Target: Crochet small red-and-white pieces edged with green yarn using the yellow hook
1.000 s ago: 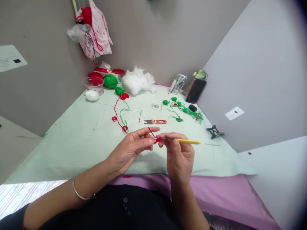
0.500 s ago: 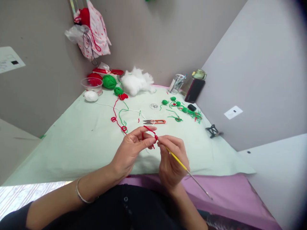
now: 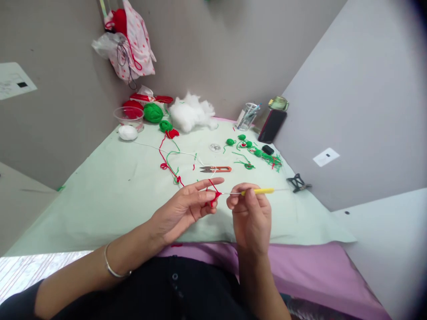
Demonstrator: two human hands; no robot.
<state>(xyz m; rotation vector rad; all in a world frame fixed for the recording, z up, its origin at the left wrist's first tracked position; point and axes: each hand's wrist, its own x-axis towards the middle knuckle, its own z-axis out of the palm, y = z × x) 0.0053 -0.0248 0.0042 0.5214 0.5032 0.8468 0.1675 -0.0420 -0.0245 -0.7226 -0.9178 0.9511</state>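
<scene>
Between the thumb and fingers of my left hand (image 3: 190, 202) a small piece of red crochet (image 3: 216, 196) is pinched. Red yarn runs over its outstretched index finger, and the strand (image 3: 163, 149) trails back across the table. My right hand (image 3: 251, 209) is closed on the yellow grip of a crochet hook (image 3: 258, 192). The hook lies about level, its thin metal tip reaching left to the red piece. Just beyond my hands lie orange-handled thread snips (image 3: 216, 169).
White stuffing (image 3: 191, 113) sits at the back, beside green yarn balls (image 3: 153, 113) and a clear plastic tub (image 3: 129, 116). Small green crocheted pieces (image 3: 249, 144) and scraps lie right of centre. A phone (image 3: 272, 126) leans near a pen cup (image 3: 247, 116). A black stand (image 3: 298, 182) is at the right edge.
The hook has swung from a steep slant to nearly level, and my right hand has moved right, away from my left. My left index finger has straightened, and the red yarn on the table has shifted.
</scene>
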